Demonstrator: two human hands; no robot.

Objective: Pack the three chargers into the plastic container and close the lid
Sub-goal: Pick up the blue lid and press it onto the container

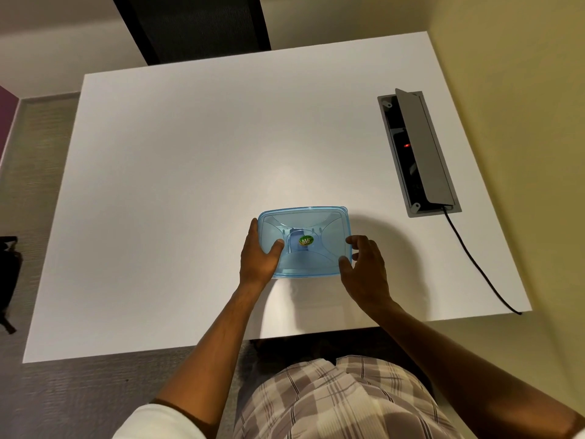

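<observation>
Checked shorts [332, 400] fill the bottom of the view, with both bare forearms reaching forward over the near edge of the white table [190, 153]. Near that edge sits the blue plastic container [305, 242], its lid [316, 220] already laid on top; something shows dimly through it, but the chargers cannot be made out. Left hand [258, 258] clasps the container's left side, thumb pressing on the lid. Right hand [364, 267] is loosely curled at the right edge, fingertips touching the rim, grasping nothing firmly. Judging by this, the closing step is in hand; next the rim likely wants pressing down all round. Well apart to the right lies a grey socket box [418, 153] with a black cable [474, 261].
</observation>
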